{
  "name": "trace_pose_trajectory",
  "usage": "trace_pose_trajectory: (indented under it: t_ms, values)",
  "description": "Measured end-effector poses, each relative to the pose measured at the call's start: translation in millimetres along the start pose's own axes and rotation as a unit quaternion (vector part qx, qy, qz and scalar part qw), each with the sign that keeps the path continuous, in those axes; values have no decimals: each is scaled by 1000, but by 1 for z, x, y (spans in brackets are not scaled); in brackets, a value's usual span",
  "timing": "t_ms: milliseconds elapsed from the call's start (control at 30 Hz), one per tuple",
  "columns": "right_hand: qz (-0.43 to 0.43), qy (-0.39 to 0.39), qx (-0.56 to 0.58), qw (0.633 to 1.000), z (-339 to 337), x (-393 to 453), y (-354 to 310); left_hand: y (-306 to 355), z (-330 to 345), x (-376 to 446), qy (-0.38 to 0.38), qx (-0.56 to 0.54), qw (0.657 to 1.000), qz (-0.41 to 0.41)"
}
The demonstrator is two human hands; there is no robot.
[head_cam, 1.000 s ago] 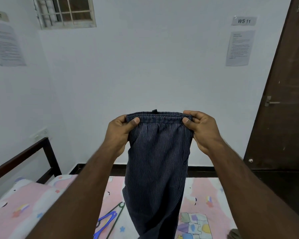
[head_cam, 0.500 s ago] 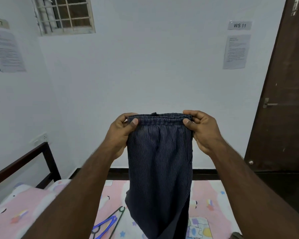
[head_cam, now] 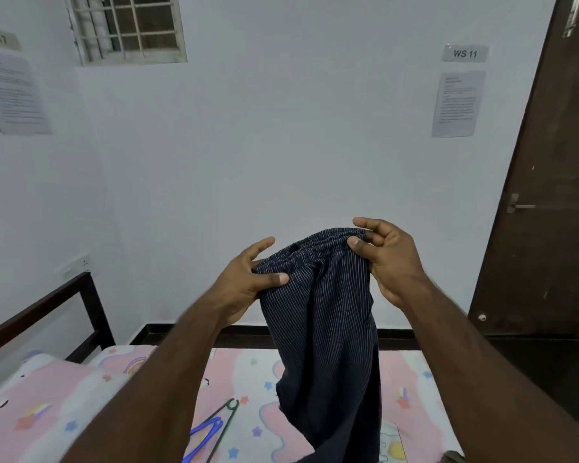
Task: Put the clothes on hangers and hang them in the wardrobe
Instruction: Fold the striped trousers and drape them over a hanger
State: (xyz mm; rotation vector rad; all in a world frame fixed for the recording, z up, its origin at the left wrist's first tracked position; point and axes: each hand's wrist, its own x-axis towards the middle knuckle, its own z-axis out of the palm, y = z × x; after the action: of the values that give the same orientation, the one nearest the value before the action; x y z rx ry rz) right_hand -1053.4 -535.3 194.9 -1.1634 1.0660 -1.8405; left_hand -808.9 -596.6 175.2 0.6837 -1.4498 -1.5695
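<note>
At the left hand (head_cam: 244, 282), the thumb is pressed flat across the gathered waistband of the striped trousers (head_cam: 321, 312), while the index finger is stretched out loose above the cloth; the other fingers are hidden behind the fabric, so the pinch appears to be made between thumb and unseen fingers. At the right hand (head_cam: 386, 259), the opposite end of the waistband is nipped between the thumb and the curled fingers, with the index finger raised clear at 12 o'clock. The right corner is held higher than the left, so the elastic band runs slanted and bunched between the hands, slack rather than taut. This is judged to be a re-gripping or folding hold, the waist being gathered so that the garment can be laid over a hanger bar.

The trousers are hung from both hands at the centre of the view, with the legs dropped towards 6 o'clock in front of the bed (head_cam: 47, 396), whose sheet is printed pink. At about 7 o'clock from the trousers, a blue hanger (head_cam: 204, 433) and a dark green hanger (head_cam: 228, 412) are laid overlapping on the sheet, close within reach. A dark wooden door (head_cam: 549, 195) is seen at 3 o'clock; no wardrobe is shown.
</note>
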Motion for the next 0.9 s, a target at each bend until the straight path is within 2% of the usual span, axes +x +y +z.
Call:
trace_pose_trajectory:
  t_ms: [100, 233, 333, 433, 700, 900]
  values:
    - [-4, -16, 15, 1000, -5, 4, -12, 16, 1, 10, 24, -15, 999, 37]
    - [51, -59, -63, 995, -8, -10, 1, 12, -2, 12, 32, 19, 998, 56]
    - [41, -22, -33, 998, -8, -15, 12, -3, -7, 7, 48, -9, 998, 39]
    - [20, -17, -18, 999, -6, -11, 10, -15, -10, 3, 53, -12, 998, 18]
    - [9, -9, -7, 1000, -2, -9, 12, -29, -11, -6, 1, 14, 1000, -26]
    - [3, -12, -1, 1000, -2, -8, 13, -38, -8, -8, -50, 81, 995, -34]
